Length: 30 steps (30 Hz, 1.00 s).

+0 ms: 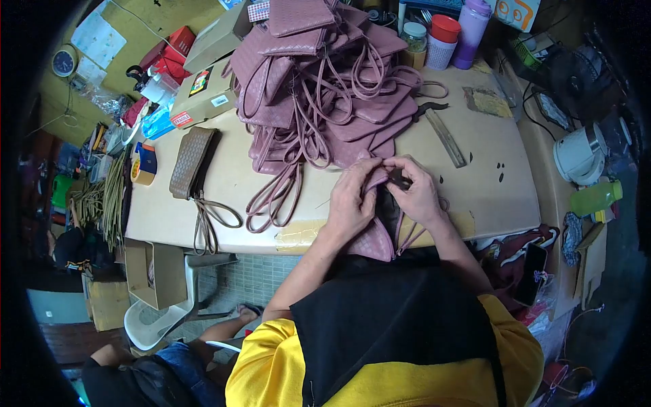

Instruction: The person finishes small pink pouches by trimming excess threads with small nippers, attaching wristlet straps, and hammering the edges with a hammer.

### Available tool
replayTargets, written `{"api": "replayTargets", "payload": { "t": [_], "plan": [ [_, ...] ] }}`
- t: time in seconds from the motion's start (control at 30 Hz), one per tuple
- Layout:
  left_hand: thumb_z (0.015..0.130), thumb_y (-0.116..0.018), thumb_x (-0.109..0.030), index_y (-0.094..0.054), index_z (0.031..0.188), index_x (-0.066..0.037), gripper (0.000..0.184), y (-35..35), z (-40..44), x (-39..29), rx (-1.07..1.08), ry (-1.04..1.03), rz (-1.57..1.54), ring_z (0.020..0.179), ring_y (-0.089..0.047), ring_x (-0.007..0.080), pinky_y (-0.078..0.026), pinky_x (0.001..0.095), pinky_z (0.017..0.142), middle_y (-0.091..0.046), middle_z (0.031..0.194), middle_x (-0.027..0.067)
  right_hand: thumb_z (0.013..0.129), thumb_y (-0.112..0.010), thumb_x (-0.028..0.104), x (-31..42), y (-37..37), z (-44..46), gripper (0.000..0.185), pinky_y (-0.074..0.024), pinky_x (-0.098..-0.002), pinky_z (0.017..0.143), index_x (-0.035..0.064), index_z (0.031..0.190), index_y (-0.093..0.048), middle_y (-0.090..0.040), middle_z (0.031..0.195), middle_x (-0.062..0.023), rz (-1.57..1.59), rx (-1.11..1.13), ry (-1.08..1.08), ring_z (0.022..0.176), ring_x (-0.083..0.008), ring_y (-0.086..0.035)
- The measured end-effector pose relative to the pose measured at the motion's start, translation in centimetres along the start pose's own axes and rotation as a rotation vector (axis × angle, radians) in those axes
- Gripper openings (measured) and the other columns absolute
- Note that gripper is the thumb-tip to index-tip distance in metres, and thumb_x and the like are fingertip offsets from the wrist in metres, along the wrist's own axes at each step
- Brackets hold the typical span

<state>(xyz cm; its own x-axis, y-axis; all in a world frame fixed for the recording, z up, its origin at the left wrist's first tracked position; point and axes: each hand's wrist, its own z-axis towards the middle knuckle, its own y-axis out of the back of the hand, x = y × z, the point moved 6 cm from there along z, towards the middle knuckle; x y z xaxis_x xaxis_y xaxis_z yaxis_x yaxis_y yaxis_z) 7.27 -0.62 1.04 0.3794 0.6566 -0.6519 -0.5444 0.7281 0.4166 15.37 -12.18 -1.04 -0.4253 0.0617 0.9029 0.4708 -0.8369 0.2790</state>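
Note:
A mauve-pink woven-pattern pouch (371,242) hangs at the table's front edge, by my body. My left hand (352,203) is closed on the upper part of this pouch. Close beside it, my right hand (417,195) is closed around a small dark object (400,179), mostly hidden by the fingers, whose kind I cannot make out. Both hands' fingertips meet at the pouch's top edge. Thin pink straps hang below my right hand. Just beyond the hands rises a large heap of similar pink pouches (352,115) with looped wrist straps.
A brown woven pouch (193,166) with a strap lies on the left of the table (251,230). A metal ruler (445,139) lies to the right. Cardboard boxes (203,95), a jar (413,44), a red-topped cup (444,41) and a purple tumbler (471,34) stand behind. Another person (156,370) sits at lower left.

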Motion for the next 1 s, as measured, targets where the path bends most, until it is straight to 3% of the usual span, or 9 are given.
{"api": "replayTargets", "payload": {
  "t": [0.13,0.2,0.23,0.37,0.63,0.7,0.73,0.87,1.0],
  "plan": [
    [0.075,-0.054,0.008,-0.059,0.109,0.003,0.034,1.0,0.9,0.4,0.194,0.094,-0.002,0.094,-0.063,0.0281,-0.047,0.0331,0.086,-0.065,0.097,0.0166,0.075,-0.067,-0.003,0.4,0.7,0.2,0.022,-0.0490,-0.0288,0.077,-0.0018,0.097,-0.062,-0.065,0.090,-0.0124,-0.076,0.006,0.031,0.084,-0.0202,-0.064],
    [0.080,-0.054,0.007,-0.061,0.105,0.005,0.027,1.4,1.2,1.4,0.305,0.296,-0.176,0.094,-0.063,0.0210,-0.046,0.0301,0.085,-0.066,0.095,0.0142,0.077,-0.068,0.001,0.9,0.9,0.5,0.019,-0.0488,-0.0288,0.076,-0.0022,0.095,-0.064,-0.066,0.088,-0.0129,-0.028,0.027,0.009,0.082,-0.0194,-0.064],
    [0.087,-0.054,-0.001,-0.062,0.103,0.005,0.019,1.7,1.2,1.9,0.317,0.309,-0.206,0.088,-0.060,0.0123,-0.046,0.0261,0.079,-0.066,0.091,0.0096,0.078,-0.067,0.002,0.8,0.6,0.7,0.017,-0.0488,-0.0289,0.075,-0.0021,0.094,-0.064,-0.066,0.087,-0.0125,-0.014,0.082,-0.009,0.081,-0.0192,-0.064],
    [0.094,-0.054,-0.016,-0.063,0.100,0.005,0.024,2.2,0.5,2.7,0.358,0.468,-0.438,0.077,-0.052,0.0066,-0.042,0.0221,0.070,-0.063,0.085,0.0030,0.079,-0.068,0.008,0.1,-0.1,0.7,0.015,-0.0470,-0.0288,0.073,-0.0019,0.090,-0.065,-0.065,0.083,-0.0110,0.080,0.186,-0.081,0.078,-0.0176,-0.061],
    [0.094,-0.054,-0.013,-0.064,0.097,0.006,0.022,1.3,-0.8,3.9,0.227,0.581,-0.677,0.076,-0.055,0.0071,-0.044,0.0210,0.071,-0.065,0.083,0.0028,0.080,-0.068,0.010,0.1,-0.7,0.7,0.014,-0.0457,-0.0300,0.072,-0.0010,0.089,-0.065,-0.063,0.082,-0.0088,0.123,0.238,-0.137,0.075,-0.0165,-0.058],
    [0.093,-0.054,-0.014,-0.064,0.096,0.006,0.022,1.2,-1.2,4.2,0.225,0.623,-0.639,0.076,-0.054,0.0068,-0.044,0.0208,0.071,-0.064,0.083,0.0022,0.080,-0.068,0.004,2.1,-0.4,0.9,0.011,-0.0460,-0.0248,0.066,-0.0030,0.089,-0.065,-0.061,0.081,-0.0020,0.104,0.087,0.005,0.074,-0.0069,-0.056],
    [0.093,-0.054,-0.015,-0.063,0.096,0.005,0.022,1.0,-1.5,4.6,0.198,0.647,-0.630,0.075,-0.053,0.0063,-0.043,0.0203,0.069,-0.063,0.082,0.0011,0.080,-0.068,0.004,2.5,-0.3,1.0,0.011,-0.0460,-0.0248,0.066,-0.0030,0.089,-0.065,-0.061,0.081,-0.0020,0.103,0.085,0.001,0.074,-0.0069,-0.056],
    [0.094,-0.055,-0.016,-0.063,0.093,0.005,0.023,0.5,-1.9,4.8,0.124,0.635,-0.521,0.072,-0.050,0.0042,-0.040,0.0191,0.065,-0.060,0.077,-0.0017,0.072,-0.068,0.000,4.3,-0.6,1.1,0.015,-0.0482,-0.0308,0.064,-0.0013,0.087,-0.063,-0.056,0.079,-0.0076,-0.273,0.057,0.252,0.071,-0.0198,-0.060],
    [0.093,-0.053,-0.013,-0.063,0.086,0.001,0.019,-0.3,-2.8,6.5,0.023,0.764,-0.931,0.068,-0.049,0.0031,-0.040,0.0186,0.064,-0.059,0.075,-0.0029,0.067,-0.063,-0.004,4.9,-2.1,0.4,0.016,-0.0475,-0.0359,0.062,0.0008,0.081,-0.057,-0.052,0.077,-0.0116,-0.509,-0.010,0.494,0.069,-0.0287,-0.058]
  ]
}}
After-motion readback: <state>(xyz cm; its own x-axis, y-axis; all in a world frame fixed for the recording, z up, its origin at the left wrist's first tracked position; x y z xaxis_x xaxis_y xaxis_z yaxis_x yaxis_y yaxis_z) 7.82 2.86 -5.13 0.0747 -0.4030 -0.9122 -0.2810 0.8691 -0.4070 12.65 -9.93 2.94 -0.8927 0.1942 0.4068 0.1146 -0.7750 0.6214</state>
